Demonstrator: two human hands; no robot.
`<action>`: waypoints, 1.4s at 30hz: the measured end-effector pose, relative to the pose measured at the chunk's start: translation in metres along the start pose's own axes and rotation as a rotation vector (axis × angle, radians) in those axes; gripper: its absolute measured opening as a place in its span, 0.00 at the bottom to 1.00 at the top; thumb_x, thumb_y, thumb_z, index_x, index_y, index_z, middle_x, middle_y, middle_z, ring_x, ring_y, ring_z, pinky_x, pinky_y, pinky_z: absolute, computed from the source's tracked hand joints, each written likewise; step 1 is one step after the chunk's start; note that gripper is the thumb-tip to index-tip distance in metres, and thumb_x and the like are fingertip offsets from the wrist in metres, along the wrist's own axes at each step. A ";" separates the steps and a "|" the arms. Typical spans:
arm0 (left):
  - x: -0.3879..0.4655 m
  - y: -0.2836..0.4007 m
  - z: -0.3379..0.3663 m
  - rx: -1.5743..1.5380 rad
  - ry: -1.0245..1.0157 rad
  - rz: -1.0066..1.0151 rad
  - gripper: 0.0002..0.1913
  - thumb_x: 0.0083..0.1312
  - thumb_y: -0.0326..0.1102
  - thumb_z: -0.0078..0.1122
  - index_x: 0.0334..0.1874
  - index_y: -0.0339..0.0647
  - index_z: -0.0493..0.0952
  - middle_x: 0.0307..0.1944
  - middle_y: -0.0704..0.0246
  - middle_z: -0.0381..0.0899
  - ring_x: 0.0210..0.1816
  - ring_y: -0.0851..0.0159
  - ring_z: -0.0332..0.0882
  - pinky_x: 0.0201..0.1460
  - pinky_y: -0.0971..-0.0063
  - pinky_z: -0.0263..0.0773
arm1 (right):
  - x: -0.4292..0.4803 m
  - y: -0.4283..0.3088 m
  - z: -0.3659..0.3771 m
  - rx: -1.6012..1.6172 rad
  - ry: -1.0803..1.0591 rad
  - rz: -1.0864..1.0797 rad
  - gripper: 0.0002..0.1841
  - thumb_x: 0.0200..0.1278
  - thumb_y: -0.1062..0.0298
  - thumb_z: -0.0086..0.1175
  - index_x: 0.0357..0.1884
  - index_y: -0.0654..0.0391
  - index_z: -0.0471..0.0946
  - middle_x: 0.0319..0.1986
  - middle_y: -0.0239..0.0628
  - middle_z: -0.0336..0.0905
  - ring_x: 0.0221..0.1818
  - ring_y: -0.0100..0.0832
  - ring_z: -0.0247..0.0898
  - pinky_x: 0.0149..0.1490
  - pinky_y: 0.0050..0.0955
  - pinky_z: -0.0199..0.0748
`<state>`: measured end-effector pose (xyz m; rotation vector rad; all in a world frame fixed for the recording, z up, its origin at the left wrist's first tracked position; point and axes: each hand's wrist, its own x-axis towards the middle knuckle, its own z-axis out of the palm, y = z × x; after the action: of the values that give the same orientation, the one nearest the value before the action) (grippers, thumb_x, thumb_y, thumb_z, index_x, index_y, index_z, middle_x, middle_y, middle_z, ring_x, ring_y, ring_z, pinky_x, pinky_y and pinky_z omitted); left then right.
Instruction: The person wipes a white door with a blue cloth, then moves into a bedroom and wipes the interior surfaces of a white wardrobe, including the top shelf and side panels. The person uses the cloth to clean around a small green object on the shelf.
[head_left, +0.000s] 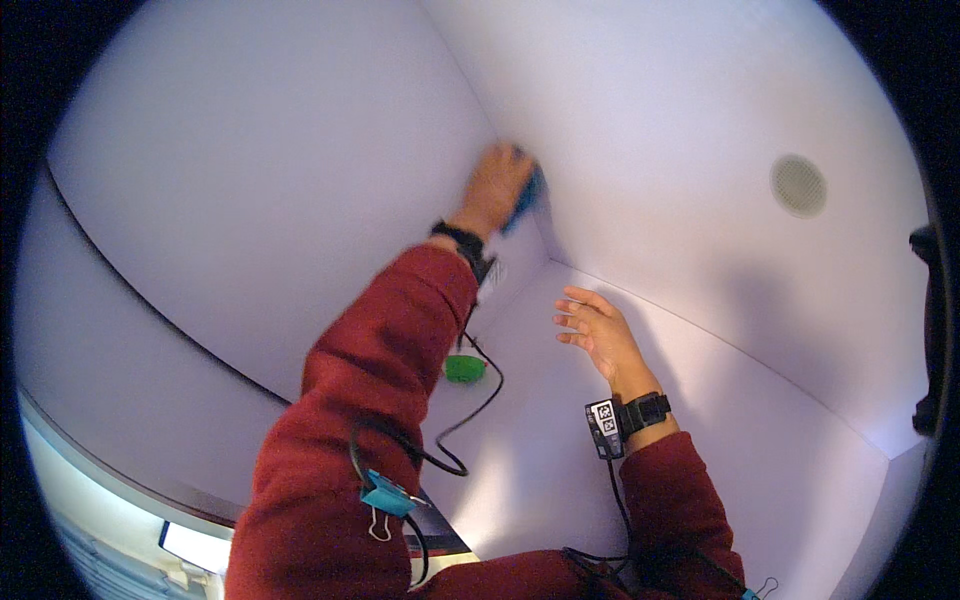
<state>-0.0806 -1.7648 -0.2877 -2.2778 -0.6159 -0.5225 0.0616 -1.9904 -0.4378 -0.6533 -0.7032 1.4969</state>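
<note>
My left hand (493, 184) reaches far forward and grips a blue cloth (529, 196), pressed against the pale panels close to the corner where they meet. Motion blurs the fingers slightly, and part of the cloth is hidden under them. Nearer to me on the right, my right hand (598, 330) is raised with its fingers apart and slightly curled, holding nothing. A pale panel (540, 420) lies behind it. Partly behind my left sleeve is a small green object (465, 368) whose kind I cannot tell.
A round grille (799, 185) is set in the right panel. Each wrist wears a black strap; a sensor box (604, 429) sits on the right one. Black cables (480, 409) hang along both sleeves, one held by a blue binder clip (388, 493). A lit screen (196, 547) shows lower left.
</note>
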 end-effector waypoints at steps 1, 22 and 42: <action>-0.023 0.023 0.016 -0.219 -0.198 -0.004 0.15 0.67 0.43 0.52 0.46 0.38 0.77 0.49 0.50 0.77 0.54 0.46 0.75 0.60 0.53 0.69 | 0.001 0.002 -0.003 -0.041 -0.023 0.019 0.17 0.71 0.68 0.53 0.59 0.61 0.74 0.49 0.41 0.79 0.48 0.34 0.78 0.49 0.33 0.80; -0.009 -0.030 -0.001 -0.256 0.424 -0.442 0.11 0.62 0.27 0.56 0.47 0.38 0.75 0.48 0.53 0.75 0.53 0.44 0.73 0.61 0.52 0.68 | -0.006 0.008 -0.016 -0.144 0.194 0.041 0.14 0.71 0.71 0.49 0.54 0.60 0.77 0.45 0.39 0.81 0.41 0.30 0.79 0.42 0.29 0.78; 0.087 0.106 -0.057 -0.453 0.854 -0.137 0.18 0.54 0.23 0.61 0.48 0.39 0.73 0.48 0.57 0.73 0.52 0.49 0.71 0.62 0.60 0.66 | -0.002 0.012 -0.018 -0.003 0.193 0.008 0.12 0.70 0.72 0.50 0.53 0.60 0.77 0.43 0.38 0.80 0.38 0.29 0.77 0.38 0.27 0.77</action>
<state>0.0380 -1.8486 -0.2602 -2.1094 -0.2195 -1.7149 0.0671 -1.9917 -0.4587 -0.7923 -0.5557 1.4185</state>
